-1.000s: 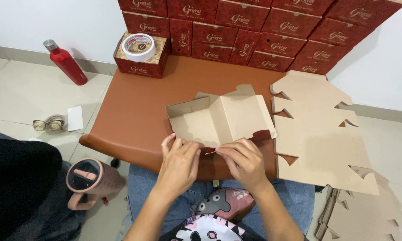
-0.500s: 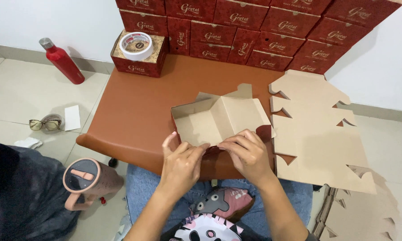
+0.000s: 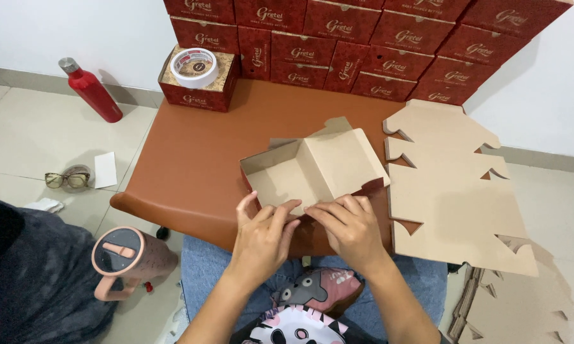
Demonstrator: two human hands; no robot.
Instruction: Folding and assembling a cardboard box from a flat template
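On a brown table [image 3: 198, 165] over pale tiles, both hands' fingers [image 3: 338, 210] pinch a half-folded cardboard box [image 3: 312, 169].

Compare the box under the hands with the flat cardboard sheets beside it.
The box is partly folded, its walls raised; the sheets lie flat and unfolded. Both hands, left and right, press on the box's near edge; nothing touches the sheets. The box is single; the sheets are stacked. Both are tan cardboard on the brown table.

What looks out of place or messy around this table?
A pair of glasses lies on the floor tiles beside a white card, left of the brown table. The red bottle leans against the wall. Both hands press the half-folded box; nothing spilled.
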